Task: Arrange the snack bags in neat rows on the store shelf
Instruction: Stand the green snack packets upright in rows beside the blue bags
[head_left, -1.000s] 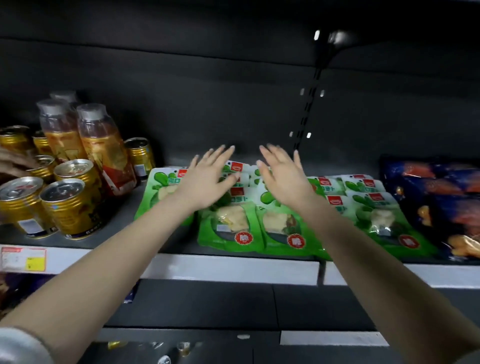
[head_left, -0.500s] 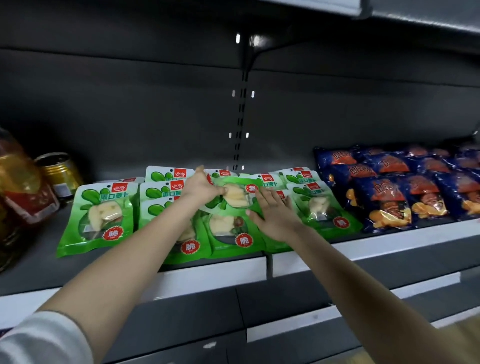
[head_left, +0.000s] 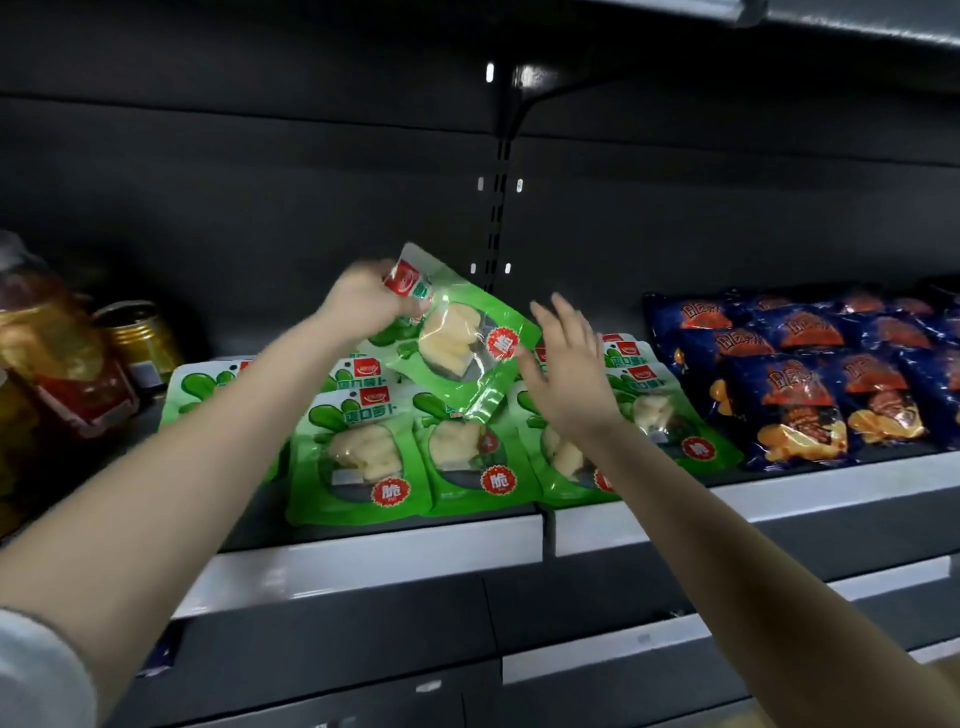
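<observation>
Bags (head_left: 363, 457) of green snacks are lying in rows on the shelf (head_left: 374, 551). My left hand (head_left: 363, 306) is pinching one green bag (head_left: 457, 348) by its top corner and holding it tilted in the air above the others. My right hand (head_left: 566, 374) is hanging just beside that bag, fingers spread, holding nothing. Blue bags (head_left: 795, 395) are lying right of the green ones. A gold can (head_left: 140, 338) and a bottle (head_left: 52, 343) are standing at the left.
</observation>
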